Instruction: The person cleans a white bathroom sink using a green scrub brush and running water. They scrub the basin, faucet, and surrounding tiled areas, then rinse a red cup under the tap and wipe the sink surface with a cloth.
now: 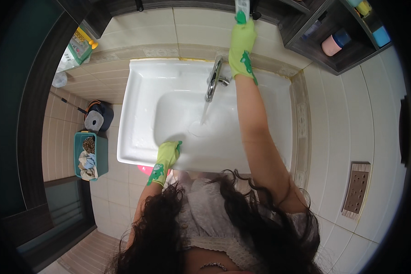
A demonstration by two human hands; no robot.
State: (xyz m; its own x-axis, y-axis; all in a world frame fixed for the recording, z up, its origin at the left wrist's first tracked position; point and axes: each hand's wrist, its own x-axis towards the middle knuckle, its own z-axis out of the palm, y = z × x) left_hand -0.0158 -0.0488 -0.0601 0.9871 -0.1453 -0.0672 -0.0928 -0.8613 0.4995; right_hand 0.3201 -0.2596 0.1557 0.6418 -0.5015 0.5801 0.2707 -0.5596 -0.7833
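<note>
A yellow-green rubber glove with darker green fingertips covers each hand. My right hand [243, 34] reaches past the faucet towards the dark cabinet and grips a pale container [242, 7], cut off by the top of the view. My left hand [169, 153] is at the front left of the white washbasin [137, 113], over the front edge of its bowl. Its fingers point down and are mostly hidden, so I cannot tell whether it holds anything. Water [204, 113] runs from the chrome faucet [214, 80] into the bowl.
Above right, a dark open shelf [315, 41] holds a pink jar with a blue lid [332, 46]. A teal bin of cloths [102, 154] and a mop bucket [104, 114] stand on the floor at left. A socket panel [356, 190] is on the right wall.
</note>
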